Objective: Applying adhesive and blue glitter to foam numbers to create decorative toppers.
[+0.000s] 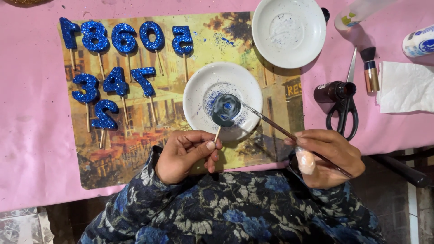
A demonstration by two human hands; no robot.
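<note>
My left hand [187, 153] is pinching the stick [217, 134]; my right hand [332, 156] is gripping the brush [289, 134]. A slip could be smearing the wet shape [225, 109].

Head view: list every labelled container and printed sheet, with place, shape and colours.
Clear bottle: top right, tilted, with a yellow-green label.
White bottle: right edge, lying down, blue-printed label.
Dark brown bottle: beside the scissors, lying down, open-mouthed.
Printed mat: under the plates, rectangular, yellow-brown street picture.

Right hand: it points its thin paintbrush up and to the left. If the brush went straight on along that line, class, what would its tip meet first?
The right hand aims the paintbrush at the dark number piece on a stick, held by the left hand over the near white plate. The tip seems already at its edge; depth is unclear.
</note>
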